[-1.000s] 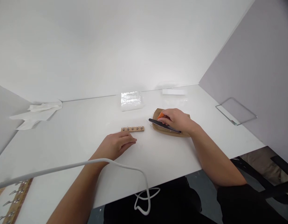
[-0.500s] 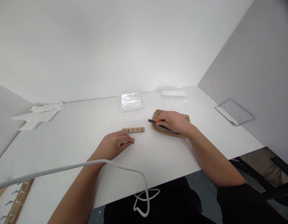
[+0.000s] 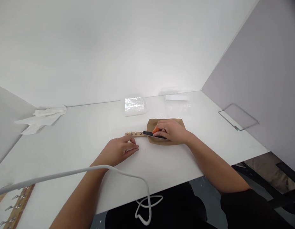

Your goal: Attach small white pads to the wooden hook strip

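Right hand [image 3: 172,131] grips file [image 3: 154,135]; left hand [image 3: 118,150] steadies rack [image 3: 135,134].

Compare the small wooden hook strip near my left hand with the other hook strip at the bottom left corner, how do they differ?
The small hook strip lies crosswise in mid-table, wholly in view, with my left hand touching its near end. The corner hook strip runs diagonally at the table's near left edge, partly cut off by the picture, with no hand near it. The corner strip's hooks look longer and stick out sideways. Both are light wood with a row of metal hooks.
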A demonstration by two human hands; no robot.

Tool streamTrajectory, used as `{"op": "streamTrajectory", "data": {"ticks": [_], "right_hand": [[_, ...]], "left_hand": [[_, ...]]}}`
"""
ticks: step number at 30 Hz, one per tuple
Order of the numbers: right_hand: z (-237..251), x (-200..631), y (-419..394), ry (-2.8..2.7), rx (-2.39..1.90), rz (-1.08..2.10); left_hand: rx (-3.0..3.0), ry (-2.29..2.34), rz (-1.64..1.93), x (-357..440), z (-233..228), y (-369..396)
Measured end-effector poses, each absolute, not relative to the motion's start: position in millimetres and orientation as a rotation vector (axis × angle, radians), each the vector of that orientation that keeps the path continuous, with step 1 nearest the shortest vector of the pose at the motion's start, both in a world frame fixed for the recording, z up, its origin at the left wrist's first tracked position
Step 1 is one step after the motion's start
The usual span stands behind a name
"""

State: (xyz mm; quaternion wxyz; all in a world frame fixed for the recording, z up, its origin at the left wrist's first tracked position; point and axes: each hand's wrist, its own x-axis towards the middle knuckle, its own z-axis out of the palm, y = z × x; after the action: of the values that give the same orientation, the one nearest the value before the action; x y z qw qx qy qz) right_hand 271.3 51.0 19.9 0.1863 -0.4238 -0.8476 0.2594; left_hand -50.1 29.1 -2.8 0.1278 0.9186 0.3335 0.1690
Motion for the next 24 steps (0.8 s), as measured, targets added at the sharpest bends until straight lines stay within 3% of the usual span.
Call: {"op": "streamTrajectory", "data": {"ticks": [9, 17, 24], "right_hand": [[35, 280, 53, -2.242, -1.392, 0.716], [30, 289, 59, -2.257, -1.356, 0.56], [27, 288, 63, -2.301, -1.386, 0.542]], "left_hand": [[2.752, 1.206, 1.063, -16, 11, 24], [2.966, 1.161, 0.49, 19, 26, 42], [2.922, 1.227, 0.462, 24, 18, 42]]}}
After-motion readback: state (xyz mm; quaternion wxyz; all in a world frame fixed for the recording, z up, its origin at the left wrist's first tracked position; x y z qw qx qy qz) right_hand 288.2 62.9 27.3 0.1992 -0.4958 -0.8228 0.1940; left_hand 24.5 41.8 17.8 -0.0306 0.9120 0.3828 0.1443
